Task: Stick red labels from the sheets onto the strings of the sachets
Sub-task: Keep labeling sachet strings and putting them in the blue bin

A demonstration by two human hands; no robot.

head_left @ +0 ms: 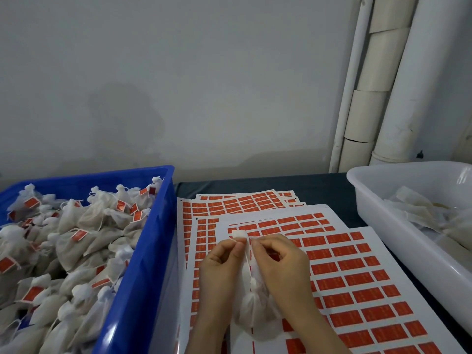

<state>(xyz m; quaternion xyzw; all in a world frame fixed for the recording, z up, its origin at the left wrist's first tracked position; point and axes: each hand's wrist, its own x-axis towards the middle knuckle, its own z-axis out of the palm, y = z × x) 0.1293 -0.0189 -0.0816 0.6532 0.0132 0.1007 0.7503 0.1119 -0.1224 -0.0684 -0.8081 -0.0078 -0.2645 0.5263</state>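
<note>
A white mesh sachet hangs between my hands over the top label sheet. Its string runs up to my fingertips. My left hand pinches the string's upper end, where a label shows its white back above my thumb. My right hand pinches the same string and label from the right, fingertips touching the left hand's. The label's red face is hidden. Several sheets of red labels lie fanned out beneath.
A blue crate at the left is heaped with sachets bearing red labels. A white tub at the right holds unlabelled sachets. White pipes stand in the back corner against the wall.
</note>
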